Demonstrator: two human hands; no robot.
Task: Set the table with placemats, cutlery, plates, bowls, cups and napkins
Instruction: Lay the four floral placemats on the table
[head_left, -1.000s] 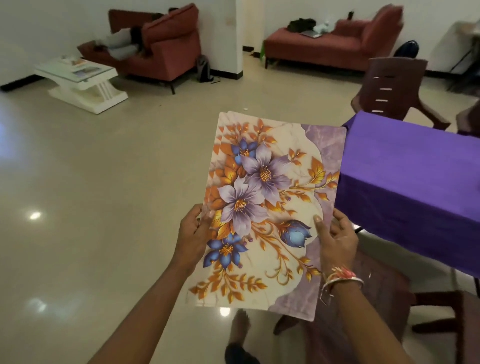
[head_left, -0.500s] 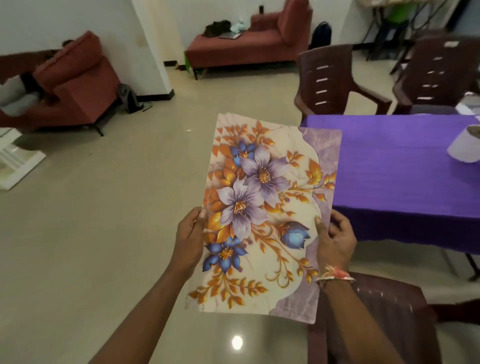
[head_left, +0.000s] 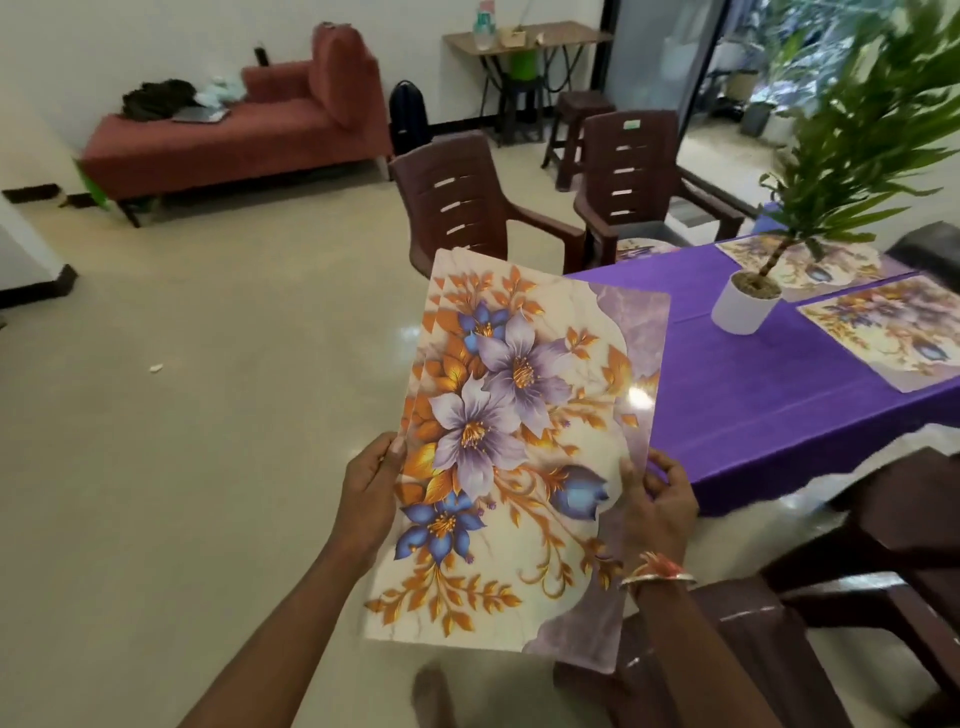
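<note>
I hold a stack of floral placemats (head_left: 524, 415), cream with purple and blue flowers and orange leaves, upright in front of me over the floor. My left hand (head_left: 370, 493) grips the left edge and my right hand (head_left: 660, 499) grips the right edge. Offset edges at the stack's left show more than one mat. Right of the stack stands the table with a purple cloth (head_left: 753, 395). Two matching placemats lie on it: one at the right edge (head_left: 883, 332) and one farther back (head_left: 800, 262).
A potted plant in a white pot (head_left: 740, 306) stands on the table. Two brown plastic chairs (head_left: 467, 208) (head_left: 634, 176) stand behind it, and a third (head_left: 841, 597) is close at my lower right. A red sofa (head_left: 249, 135) lines the far wall.
My view has swung to the right: the table, the plant and the two laid placemats have come into sight. My hands keep the same hold on the stack.
</note>
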